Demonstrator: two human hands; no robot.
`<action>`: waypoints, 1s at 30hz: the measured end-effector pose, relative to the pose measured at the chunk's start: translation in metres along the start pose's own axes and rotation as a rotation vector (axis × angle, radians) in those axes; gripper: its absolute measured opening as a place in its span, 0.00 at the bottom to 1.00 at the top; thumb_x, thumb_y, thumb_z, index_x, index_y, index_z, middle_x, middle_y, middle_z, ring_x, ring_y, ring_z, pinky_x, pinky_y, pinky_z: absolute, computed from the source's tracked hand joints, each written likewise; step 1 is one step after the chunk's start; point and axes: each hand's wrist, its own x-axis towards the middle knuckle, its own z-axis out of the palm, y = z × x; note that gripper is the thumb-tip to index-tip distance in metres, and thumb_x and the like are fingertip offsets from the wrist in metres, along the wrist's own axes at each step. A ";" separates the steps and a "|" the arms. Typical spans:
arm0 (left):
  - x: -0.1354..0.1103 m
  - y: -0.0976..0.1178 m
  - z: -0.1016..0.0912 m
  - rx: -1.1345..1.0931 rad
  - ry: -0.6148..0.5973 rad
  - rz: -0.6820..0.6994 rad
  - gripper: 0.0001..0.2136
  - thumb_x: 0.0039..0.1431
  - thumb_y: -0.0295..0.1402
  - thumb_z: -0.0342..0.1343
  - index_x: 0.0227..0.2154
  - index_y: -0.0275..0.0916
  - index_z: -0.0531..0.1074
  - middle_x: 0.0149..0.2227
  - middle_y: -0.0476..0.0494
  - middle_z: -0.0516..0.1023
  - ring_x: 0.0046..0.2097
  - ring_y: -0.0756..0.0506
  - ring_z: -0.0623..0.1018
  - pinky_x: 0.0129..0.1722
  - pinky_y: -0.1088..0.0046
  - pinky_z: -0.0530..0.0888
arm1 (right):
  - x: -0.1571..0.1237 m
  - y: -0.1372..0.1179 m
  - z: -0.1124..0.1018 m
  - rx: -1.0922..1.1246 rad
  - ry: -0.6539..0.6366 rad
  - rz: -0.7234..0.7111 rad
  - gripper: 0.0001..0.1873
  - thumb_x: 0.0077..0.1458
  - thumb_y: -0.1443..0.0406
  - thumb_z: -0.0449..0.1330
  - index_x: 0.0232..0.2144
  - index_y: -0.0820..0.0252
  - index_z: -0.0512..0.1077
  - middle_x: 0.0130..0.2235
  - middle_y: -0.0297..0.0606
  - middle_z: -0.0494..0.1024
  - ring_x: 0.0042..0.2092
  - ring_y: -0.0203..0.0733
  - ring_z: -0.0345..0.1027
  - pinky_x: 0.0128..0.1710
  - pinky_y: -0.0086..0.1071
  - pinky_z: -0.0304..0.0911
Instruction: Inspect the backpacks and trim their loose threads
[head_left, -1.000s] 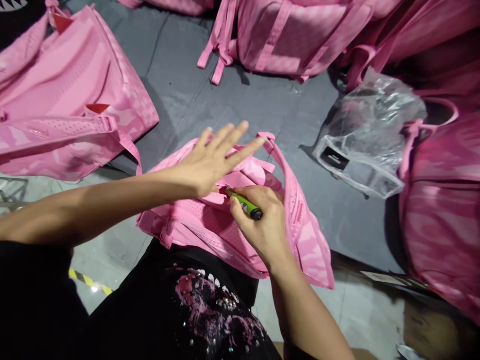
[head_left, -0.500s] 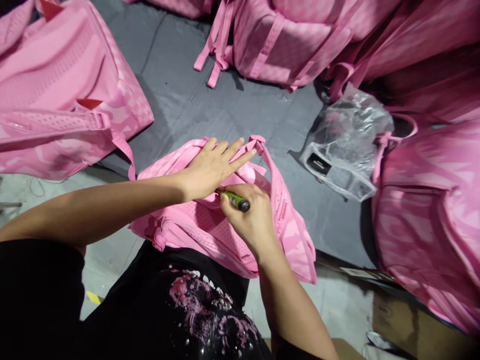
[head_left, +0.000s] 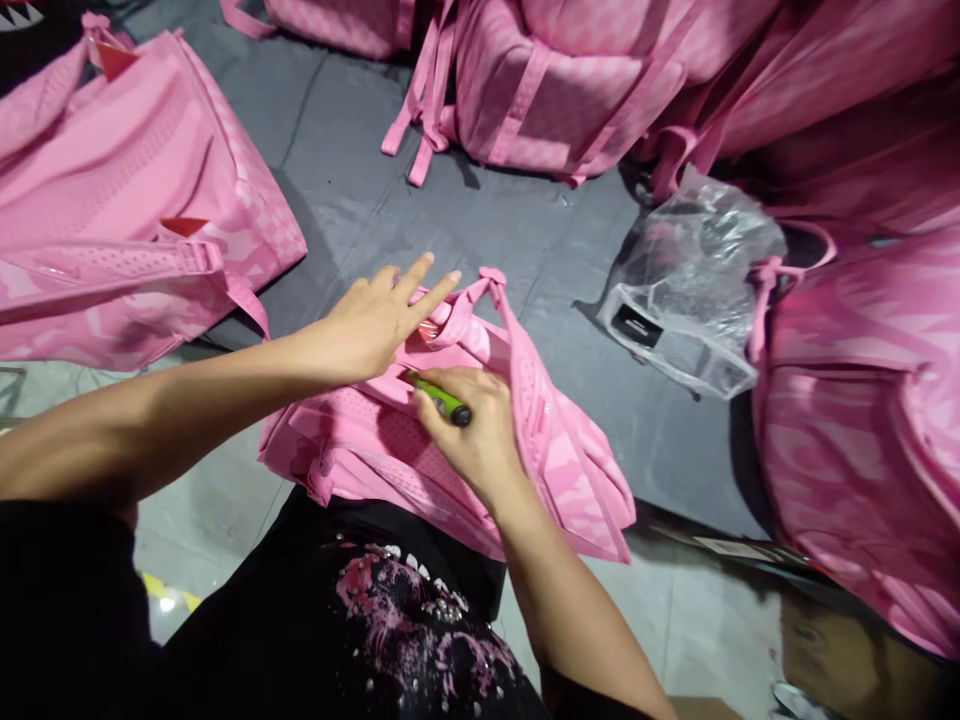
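Note:
A pink backpack (head_left: 420,450) with dotted mesh and camouflage-patterned panels lies across the table's near edge, against my body. My left hand (head_left: 375,315) rests on its upper left part, palm down with fingers spread. My right hand (head_left: 476,425) grips a slim green-handled tool (head_left: 442,402) with a black end. The tool slants to the upper left, its tip at the pink fabric just below my left hand; I cannot make out the tip's exact kind. A bit of red and white (head_left: 427,330) shows near the backpack's top loop.
Another pink backpack (head_left: 142,190) lies at the left. A checkered pink bag (head_left: 570,100) stands at the back, and a large pink backpack (head_left: 847,430) at the right. A clear plastic bag (head_left: 697,270) with a black label lies on the grey table cover (head_left: 360,190).
My left hand has slid to the left and slightly up across the backpack, uncovering more of its top. My right hand with the green-handled tool has shifted a little left.

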 end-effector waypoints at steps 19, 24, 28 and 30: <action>-0.004 -0.012 0.007 0.017 0.107 0.067 0.39 0.60 0.28 0.55 0.72 0.38 0.46 0.72 0.29 0.49 0.62 0.28 0.67 0.56 0.51 0.71 | -0.018 0.040 -0.104 0.244 0.469 0.051 0.11 0.63 0.69 0.51 0.44 0.54 0.70 0.48 0.41 0.82 0.52 0.44 0.75 0.50 0.43 0.70; -0.004 -0.006 0.009 0.073 0.138 0.053 0.37 0.59 0.27 0.54 0.71 0.36 0.50 0.71 0.28 0.55 0.63 0.29 0.68 0.53 0.52 0.73 | 0.015 0.174 -0.144 -0.639 0.309 0.433 0.12 0.53 0.74 0.56 0.39 0.65 0.76 0.41 0.50 0.81 0.44 0.48 0.76 0.44 0.41 0.69; -0.003 -0.007 0.011 0.090 0.116 0.023 0.36 0.59 0.27 0.53 0.70 0.37 0.52 0.70 0.31 0.57 0.64 0.32 0.68 0.55 0.55 0.74 | 0.064 0.229 -0.154 -0.715 0.196 0.423 0.09 0.53 0.74 0.62 0.37 0.64 0.77 0.44 0.47 0.81 0.45 0.45 0.74 0.46 0.38 0.67; -0.002 -0.008 0.015 0.091 0.104 0.001 0.37 0.58 0.27 0.55 0.70 0.39 0.52 0.71 0.34 0.56 0.65 0.33 0.67 0.56 0.56 0.73 | 0.080 0.239 -0.157 -0.753 0.097 0.418 0.05 0.57 0.68 0.65 0.37 0.64 0.76 0.43 0.42 0.80 0.45 0.42 0.74 0.47 0.38 0.68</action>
